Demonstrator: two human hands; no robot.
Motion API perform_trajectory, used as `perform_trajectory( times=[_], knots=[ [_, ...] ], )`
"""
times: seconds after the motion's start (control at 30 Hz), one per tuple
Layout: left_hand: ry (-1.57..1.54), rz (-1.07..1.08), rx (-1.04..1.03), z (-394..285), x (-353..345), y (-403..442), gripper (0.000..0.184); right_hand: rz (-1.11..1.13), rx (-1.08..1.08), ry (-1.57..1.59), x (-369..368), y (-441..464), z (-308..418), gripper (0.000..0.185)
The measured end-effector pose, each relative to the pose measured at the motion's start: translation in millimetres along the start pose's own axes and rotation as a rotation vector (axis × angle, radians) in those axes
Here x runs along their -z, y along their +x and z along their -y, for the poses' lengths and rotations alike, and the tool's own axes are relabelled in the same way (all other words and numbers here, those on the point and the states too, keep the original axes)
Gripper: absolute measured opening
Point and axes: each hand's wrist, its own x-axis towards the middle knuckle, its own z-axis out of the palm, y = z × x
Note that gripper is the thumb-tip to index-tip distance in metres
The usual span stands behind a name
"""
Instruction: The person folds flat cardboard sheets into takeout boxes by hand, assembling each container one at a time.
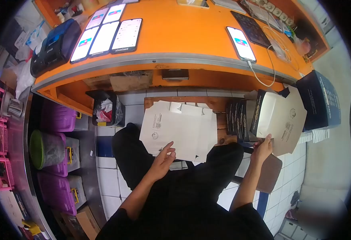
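Note:
My right hand (263, 149) pinches the lower left edge of a partly folded cardboard box (284, 124), white inside with a dark printed side, held up at the right. Flat white cardboard sheets (177, 134) lie stacked in front of my lap, on a wooden surface. Over their lower left edge is my left hand (164, 160), fingers apart and nothing in it; whether it touches the sheets I cannot tell. Several dark folded boxes (236, 120) stand in a row between the sheets and the held box.
An orange desk (183, 40) spans the front, with several phones (126, 36), a black printer (57, 46) and a charging phone (241, 43). Below it stands a bin (105, 110). Purple-lidded containers (55, 192) are at left, a dark blue box (319, 100) at right.

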Motion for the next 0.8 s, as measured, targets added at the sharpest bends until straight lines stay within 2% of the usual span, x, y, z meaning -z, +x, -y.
perform_trajectory(
  times=[0.2,0.27,0.33,0.37,0.4,0.43,0.47,0.5,0.57,0.6,0.67,0.8],
  knots=[
    [-0.014,-0.001,-0.016,-3.0,-2.2,0.8,0.058,-0.085,-0.008,-0.044,-1.6,-12.5,-3.1,0.045],
    [-0.012,0.009,-0.021,-3.3,-4.4,1.6,0.057,-0.199,0.180,-0.199,-6.5,-31.2,-10.2,0.043],
    [-0.036,0.001,-0.015,-5.2,-6.8,2.3,0.055,0.012,0.478,-0.465,1.2,-55.5,-47.7,0.038],
    [-0.035,0.019,-0.003,-6.3,-7.1,2.9,0.055,0.155,0.678,-0.531,-23.2,-94.6,-37.8,0.036],
    [-0.019,0.026,0.007,-7.6,-6.4,3.6,0.053,0.418,0.464,-0.570,-28.4,-117.8,-39.4,0.030],
    [-0.004,0.034,0.015,-9.7,-6.5,5.2,0.052,0.655,0.338,-0.842,-34.4,-130.8,-46.3,0.026],
    [-0.010,0.022,0.027,-15.7,-7.7,5.5,0.047,0.912,0.369,-1.002,-53.3,-151.2,-31.9,0.032],
    [-0.013,0.040,0.036,-17.4,-8.0,5.2,0.047,1.041,0.378,-0.955,-53.8,-159.8,-69.1,0.047],
    [-0.031,0.058,-0.030,-18.9,-6.4,3.4,0.043,1.224,0.730,-1.051,-61.4,-172.0,-114.0,0.070],
    [-0.050,0.045,-0.022,-23.2,-6.5,2.1,0.039,1.236,0.726,-1.061,-64.1,-173.9,-135.0,0.070],
    [0.011,0.029,-0.029,-29.7,-1.4,-2.8,0.039,1.273,0.832,-1.339,-67.5,-175.3,-164.2,0.089],
    [0.066,-0.030,-0.040,-28.7,9.1,-13.0,0.037,1.408,0.809,-1.394,-76.2,-163.1,-154.1,0.092]
  ],
)
